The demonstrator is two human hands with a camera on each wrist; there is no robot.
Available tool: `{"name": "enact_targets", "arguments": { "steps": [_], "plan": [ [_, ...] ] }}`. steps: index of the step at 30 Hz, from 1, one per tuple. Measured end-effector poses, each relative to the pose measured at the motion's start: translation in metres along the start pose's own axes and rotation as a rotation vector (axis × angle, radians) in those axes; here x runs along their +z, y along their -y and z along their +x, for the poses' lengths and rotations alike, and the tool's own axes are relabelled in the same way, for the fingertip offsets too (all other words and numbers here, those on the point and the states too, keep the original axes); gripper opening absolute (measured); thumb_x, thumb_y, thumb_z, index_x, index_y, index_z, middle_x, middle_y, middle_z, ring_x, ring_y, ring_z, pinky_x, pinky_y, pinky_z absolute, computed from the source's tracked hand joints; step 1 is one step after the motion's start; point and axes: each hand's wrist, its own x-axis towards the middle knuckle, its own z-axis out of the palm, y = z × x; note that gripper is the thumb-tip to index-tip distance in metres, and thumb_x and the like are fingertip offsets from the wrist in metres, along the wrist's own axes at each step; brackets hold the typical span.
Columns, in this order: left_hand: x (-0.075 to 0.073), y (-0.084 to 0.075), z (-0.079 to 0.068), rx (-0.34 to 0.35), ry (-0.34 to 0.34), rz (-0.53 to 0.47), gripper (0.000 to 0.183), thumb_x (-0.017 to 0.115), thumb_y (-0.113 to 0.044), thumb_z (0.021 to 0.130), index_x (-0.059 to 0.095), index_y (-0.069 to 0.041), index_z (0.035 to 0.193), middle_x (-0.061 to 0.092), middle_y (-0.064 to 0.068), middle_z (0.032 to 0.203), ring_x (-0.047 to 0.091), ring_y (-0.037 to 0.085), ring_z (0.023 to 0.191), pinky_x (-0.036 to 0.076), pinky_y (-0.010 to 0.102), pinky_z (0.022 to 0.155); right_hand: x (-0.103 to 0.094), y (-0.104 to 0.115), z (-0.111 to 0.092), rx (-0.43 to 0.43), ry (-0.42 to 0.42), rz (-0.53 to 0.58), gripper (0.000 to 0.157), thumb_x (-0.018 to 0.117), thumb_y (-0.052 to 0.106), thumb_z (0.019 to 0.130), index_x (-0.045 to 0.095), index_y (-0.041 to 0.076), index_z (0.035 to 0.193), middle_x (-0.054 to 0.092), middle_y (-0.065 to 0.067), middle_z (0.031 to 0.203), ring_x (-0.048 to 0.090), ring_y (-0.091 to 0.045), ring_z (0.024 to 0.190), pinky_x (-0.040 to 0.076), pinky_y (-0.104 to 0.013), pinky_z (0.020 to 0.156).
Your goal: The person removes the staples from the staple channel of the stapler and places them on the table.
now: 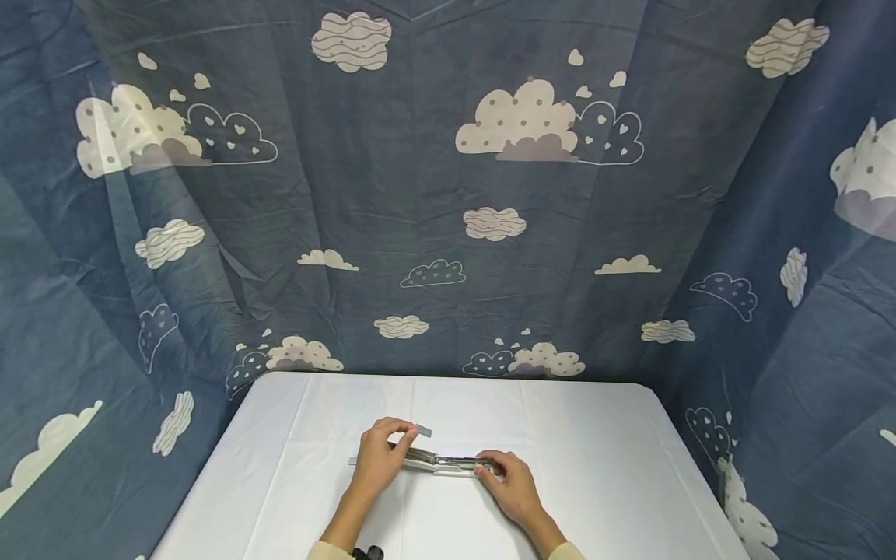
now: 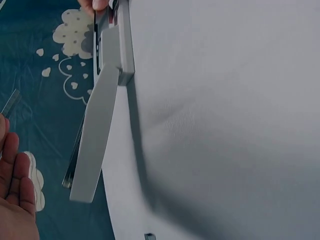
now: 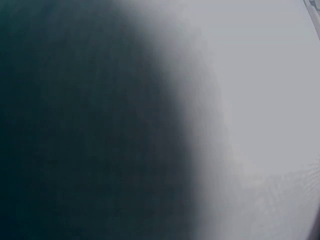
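A long stapler (image 1: 420, 460) lies swung open above the white table, its metal magazine exposed. My left hand (image 1: 378, 460) pinches a short grey strip of staples (image 1: 423, 430) between thumb and fingertip, just above the stapler's left part. In the left wrist view that staple strip (image 2: 10, 103) stands apart from the stapler (image 2: 95, 135), whose pale arm angles away from the other half. With thumb and fingers my right hand (image 1: 511, 486) grips the stapler's right end. The right wrist view has mostly dark blur and tabletop, so the right hand's grip is hidden there.
A small grey piece (image 1: 352, 460) lies on the white table (image 1: 595, 467), left of my left hand. Behind and beside the table hangs a dark blue cloth (image 1: 413, 179) printed with clouds.
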Motion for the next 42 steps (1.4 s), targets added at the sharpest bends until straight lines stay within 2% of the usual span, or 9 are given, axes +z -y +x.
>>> {"name": "enact_targets", "arguments": {
  "steps": [8, 19, 30, 36, 42],
  "plan": [
    [-0.013, 0.011, 0.002, -0.026, -0.056, 0.008, 0.015, 0.077, -0.032, 0.093, 0.079, -0.018, 0.089, 0.076, -0.008, 0.095, 0.070, 0.017, 0.097, 0.056, 0.043, 0.089, 0.000, -0.001, 0.002, 0.003, -0.019, -0.020, 0.019, 0.080, 0.036, 0.089, 0.077, 0.030, 0.107, 0.053, 0.014, 0.076, 0.044, -0.003, 0.070, 0.036, -0.021, 0.065],
    [-0.037, 0.023, -0.001, -0.044, -0.124, 0.028, 0.009, 0.082, -0.019, 0.089, 0.080, -0.012, 0.094, 0.078, 0.000, 0.097, 0.072, 0.023, 0.097, 0.056, 0.047, 0.089, 0.001, 0.000, 0.000, 0.003, -0.018, 0.004, 0.018, 0.081, 0.035, 0.088, 0.077, 0.031, 0.105, 0.053, 0.015, 0.075, 0.044, -0.003, 0.069, 0.035, -0.021, 0.064],
    [-0.063, 0.043, -0.009, -0.110, -0.182, 0.059, 0.011, 0.082, -0.021, 0.089, 0.080, -0.011, 0.095, 0.078, -0.001, 0.098, 0.072, 0.025, 0.102, 0.054, 0.047, 0.093, 0.003, 0.001, -0.003, -0.001, -0.015, 0.016, 0.018, 0.082, 0.034, 0.087, 0.077, 0.032, 0.104, 0.053, 0.015, 0.075, 0.044, -0.003, 0.068, 0.036, -0.021, 0.064],
    [-0.071, 0.050, -0.013, -0.122, -0.194, 0.062, 0.008, 0.082, -0.016, 0.088, 0.080, -0.012, 0.095, 0.078, 0.000, 0.098, 0.072, 0.027, 0.101, 0.053, 0.048, 0.093, 0.003, 0.003, -0.003, 0.008, -0.012, 0.012, 0.018, 0.081, 0.035, 0.088, 0.077, 0.032, 0.106, 0.053, 0.014, 0.076, 0.045, -0.004, 0.070, 0.036, -0.022, 0.065],
    [-0.078, 0.057, -0.018, -0.173, -0.171, 0.060, 0.008, 0.080, -0.014, 0.090, 0.079, -0.010, 0.098, 0.078, 0.004, 0.103, 0.071, 0.032, 0.109, 0.053, 0.053, 0.098, 0.002, 0.005, -0.003, 0.013, -0.008, -0.007, 0.020, 0.080, 0.036, 0.088, 0.077, 0.030, 0.107, 0.053, 0.014, 0.076, 0.045, -0.004, 0.070, 0.037, -0.021, 0.065]
  ]
}}
